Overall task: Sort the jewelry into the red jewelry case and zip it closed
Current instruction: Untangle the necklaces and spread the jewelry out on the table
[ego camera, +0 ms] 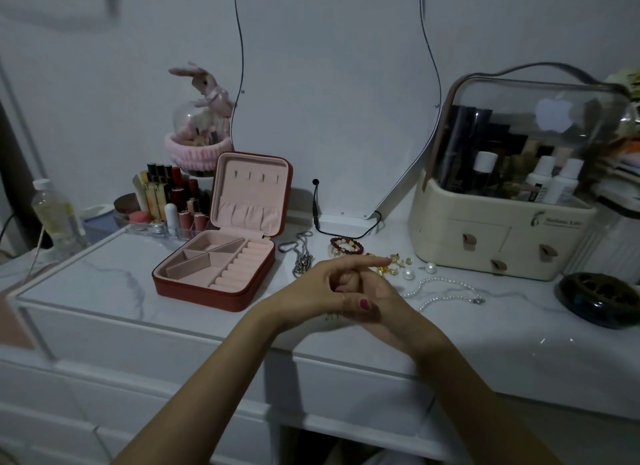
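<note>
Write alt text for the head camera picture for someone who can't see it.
Two hands, left and right, meet over a white dresser top, holding no jewelry. The open red jewelry case sits empty at left; a silver chain, bead bracelet and pearl necklace lie loose nearby.

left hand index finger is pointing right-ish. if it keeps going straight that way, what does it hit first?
Most likely the gold earrings just past the fingertip of the left hand, then the pearl earrings. Depth is unclear; the finger may pass above them.
</note>
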